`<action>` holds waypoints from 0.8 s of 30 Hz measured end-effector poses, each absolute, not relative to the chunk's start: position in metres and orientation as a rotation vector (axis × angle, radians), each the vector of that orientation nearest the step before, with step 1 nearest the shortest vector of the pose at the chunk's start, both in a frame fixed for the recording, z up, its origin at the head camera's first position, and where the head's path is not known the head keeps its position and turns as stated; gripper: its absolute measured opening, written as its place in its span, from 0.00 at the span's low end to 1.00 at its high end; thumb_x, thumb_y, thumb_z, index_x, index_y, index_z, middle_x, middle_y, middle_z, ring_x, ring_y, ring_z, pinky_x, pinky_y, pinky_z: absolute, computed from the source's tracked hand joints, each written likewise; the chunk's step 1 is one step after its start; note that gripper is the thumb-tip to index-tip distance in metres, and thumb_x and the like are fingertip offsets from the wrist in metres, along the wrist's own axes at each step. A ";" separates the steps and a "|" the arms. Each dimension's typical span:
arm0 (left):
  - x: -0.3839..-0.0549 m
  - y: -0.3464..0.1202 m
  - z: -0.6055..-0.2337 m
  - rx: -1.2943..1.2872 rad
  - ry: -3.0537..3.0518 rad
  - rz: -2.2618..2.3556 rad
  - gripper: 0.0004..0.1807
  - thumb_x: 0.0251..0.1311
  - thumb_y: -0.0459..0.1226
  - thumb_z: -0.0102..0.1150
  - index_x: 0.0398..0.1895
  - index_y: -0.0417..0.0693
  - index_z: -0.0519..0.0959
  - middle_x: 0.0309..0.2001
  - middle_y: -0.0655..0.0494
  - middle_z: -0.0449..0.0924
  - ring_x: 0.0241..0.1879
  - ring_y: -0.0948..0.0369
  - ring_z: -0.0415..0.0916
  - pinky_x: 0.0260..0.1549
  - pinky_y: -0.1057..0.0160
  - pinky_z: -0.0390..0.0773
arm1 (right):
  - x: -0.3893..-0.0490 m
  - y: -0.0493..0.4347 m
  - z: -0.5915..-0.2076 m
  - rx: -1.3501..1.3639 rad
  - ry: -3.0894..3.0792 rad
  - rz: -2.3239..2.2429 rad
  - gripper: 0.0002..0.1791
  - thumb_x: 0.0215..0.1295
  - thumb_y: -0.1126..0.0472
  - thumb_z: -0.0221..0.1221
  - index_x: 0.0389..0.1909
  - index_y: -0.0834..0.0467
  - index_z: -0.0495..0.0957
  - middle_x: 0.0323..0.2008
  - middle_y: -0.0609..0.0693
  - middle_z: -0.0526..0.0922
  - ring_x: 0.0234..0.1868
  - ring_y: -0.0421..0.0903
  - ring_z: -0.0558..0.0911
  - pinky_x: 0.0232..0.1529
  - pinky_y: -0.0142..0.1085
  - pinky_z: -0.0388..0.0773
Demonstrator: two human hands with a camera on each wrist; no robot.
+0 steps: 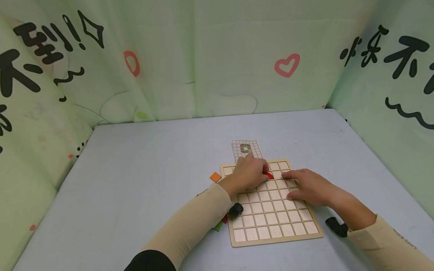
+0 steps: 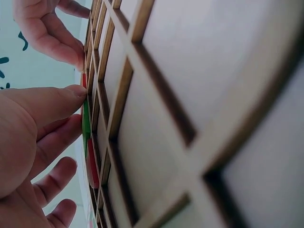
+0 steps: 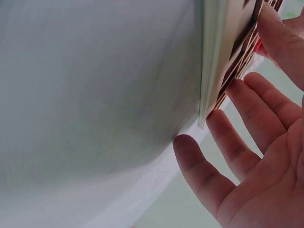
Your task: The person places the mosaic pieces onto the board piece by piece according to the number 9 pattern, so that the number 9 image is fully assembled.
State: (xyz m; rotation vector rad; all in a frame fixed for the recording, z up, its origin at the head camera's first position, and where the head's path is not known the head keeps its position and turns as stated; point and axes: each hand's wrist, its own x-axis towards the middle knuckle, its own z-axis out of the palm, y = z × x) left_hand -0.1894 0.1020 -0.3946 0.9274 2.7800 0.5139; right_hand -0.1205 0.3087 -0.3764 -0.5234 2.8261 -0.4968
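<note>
A wooden grid board (image 1: pixel 276 240) with raised dividers lies on the table. My left hand (image 1: pixel 249 171) is over its upper part, with thumb and forefinger pinching a small red tile (image 1: pixel 269 175) at the grid. In the left wrist view, a green tile (image 2: pixel 86 121) and another red tile (image 2: pixel 92 164) sit in the grid beside that hand; the head view hides them behind it. On the board's right side rests my right hand (image 1: pixel 310 186), fingers spread and fairly straight, fingertips touching the board and its edge.
A pattern card (image 1: pixel 239 150) printed with a small coloured ring lies behind the board, partly covered by the left hand. An orange tile (image 1: pixel 215 177) is left of the board. A green tile (image 1: pixel 218 226) peeks out under the left forearm, beside a bit of red.
</note>
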 end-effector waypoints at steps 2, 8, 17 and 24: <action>-0.189 0.102 -0.395 0.933 2.784 0.514 0.04 0.65 0.47 0.64 0.35 0.61 0.81 0.26 0.72 0.73 0.34 0.64 0.63 0.34 0.65 0.63 | -0.121 0.309 -0.376 -0.522 2.826 -0.497 0.35 0.58 0.53 0.71 0.62 0.65 0.74 0.57 0.66 0.78 0.60 0.67 0.72 0.56 0.59 0.70; -0.189 0.101 -0.396 0.949 2.789 0.511 0.04 0.65 0.47 0.64 0.37 0.61 0.82 0.27 0.72 0.74 0.35 0.64 0.64 0.34 0.65 0.63 | -0.120 0.308 -0.377 -0.504 2.818 -0.503 0.36 0.58 0.53 0.71 0.63 0.66 0.74 0.57 0.67 0.77 0.60 0.67 0.72 0.56 0.60 0.69; -0.189 0.100 -0.397 0.946 2.791 0.507 0.06 0.66 0.46 0.64 0.42 0.61 0.84 0.32 0.72 0.77 0.35 0.65 0.65 0.35 0.65 0.63 | -0.121 0.309 -0.377 -0.506 2.811 -0.505 0.35 0.58 0.53 0.71 0.63 0.65 0.74 0.57 0.66 0.77 0.60 0.67 0.72 0.56 0.60 0.69; -0.189 0.099 -0.397 0.951 2.786 0.504 0.06 0.66 0.45 0.63 0.43 0.61 0.84 0.34 0.72 0.78 0.36 0.64 0.65 0.36 0.64 0.64 | -0.121 0.308 -0.376 -0.496 2.802 -0.513 0.35 0.58 0.53 0.71 0.63 0.65 0.74 0.57 0.66 0.77 0.60 0.67 0.72 0.56 0.60 0.69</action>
